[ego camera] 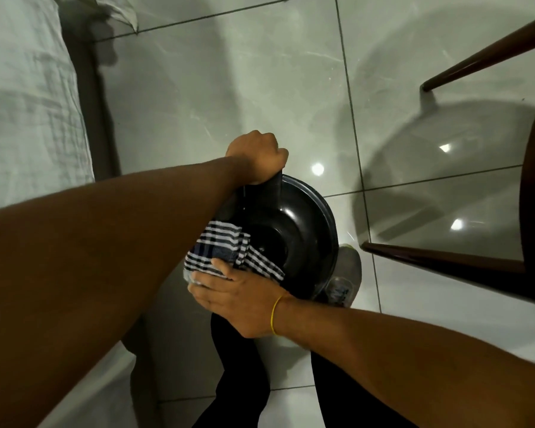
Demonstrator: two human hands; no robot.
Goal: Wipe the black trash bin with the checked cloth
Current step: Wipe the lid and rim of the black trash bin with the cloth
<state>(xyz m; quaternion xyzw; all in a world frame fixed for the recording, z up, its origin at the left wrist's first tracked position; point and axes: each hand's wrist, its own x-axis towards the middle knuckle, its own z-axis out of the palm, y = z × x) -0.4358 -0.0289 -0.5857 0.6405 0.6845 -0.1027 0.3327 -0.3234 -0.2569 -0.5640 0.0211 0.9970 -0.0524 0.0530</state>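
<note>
Right fingers point(212, 281): we press the checked cloth point(229, 254) flat on the near rim.
Left hand point(257, 157): we clench the far rim.
Black trash bin point(306, 230): on the floor point(229, 72) (bed point(28, 103) at left edge).

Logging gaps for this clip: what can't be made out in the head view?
- Black trash bin: outer wall and base hidden; near rim covered by the checked cloth and right hand.
- Left hand: fingers curled over the far rim, grip unseen.
- Shoe: partly behind the bin.
- Wooden furniture: cut off by the right edge.
</note>
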